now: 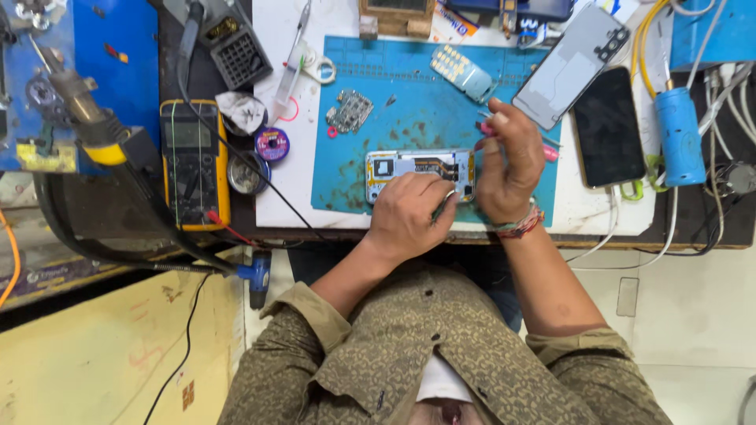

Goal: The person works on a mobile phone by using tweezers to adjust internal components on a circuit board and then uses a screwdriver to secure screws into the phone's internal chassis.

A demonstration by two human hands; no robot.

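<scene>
Opened phone [417, 167], head view: lies on the blue mat [346, 118] near the table's front edge, back cover off, internals exposed, a loose circuit board [351, 110] set farther back; reassembly undone. Long axis runs left–right. Left hand [409, 214] presses its near edge, holding nothing visible; right hand [508, 161] pinches a pink-handled screwdriver [543, 149].

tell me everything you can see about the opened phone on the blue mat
The opened silver phone lies flat and lengthwise near the front edge of the stained blue work mat, back cover off, showing metal shields and an orange flex strip. The left hand rests on its near edge; the right hand covers its right end.
</scene>
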